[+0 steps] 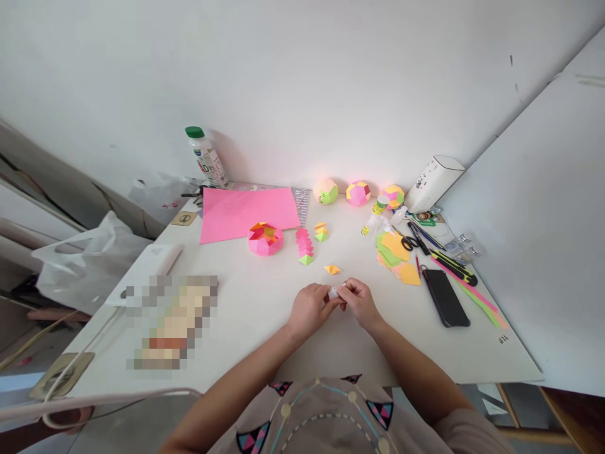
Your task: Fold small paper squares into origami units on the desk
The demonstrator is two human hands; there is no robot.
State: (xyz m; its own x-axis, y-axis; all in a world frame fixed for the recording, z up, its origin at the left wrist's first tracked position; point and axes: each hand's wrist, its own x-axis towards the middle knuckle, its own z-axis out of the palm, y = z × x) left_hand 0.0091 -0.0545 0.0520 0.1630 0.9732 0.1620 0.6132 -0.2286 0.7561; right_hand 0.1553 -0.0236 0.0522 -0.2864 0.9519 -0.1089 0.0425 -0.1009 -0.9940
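Note:
Close together near the front of the table, my left hand (312,310) and my right hand (360,302) both pinch a small white piece (333,292). Fingers cover most of it, so I cannot tell whether it is paper or tissue. Just beyond my fingertips lies a folded orange paper unit (332,270). Farther back stand a row of nested pink folded units (304,241) with a green one at its front, and a short orange and green stack (321,231). To their left sits a partly built pink paper ball (265,239), open at the top with orange inside.
Three paper balls (358,193) line the wall. Loose orange and green paper squares (393,251), scissors (407,243), a cutter (454,267) and a black phone (445,297) lie right. Pink sheet (246,211), bottle (206,157) and plastic bag (89,261) are left.

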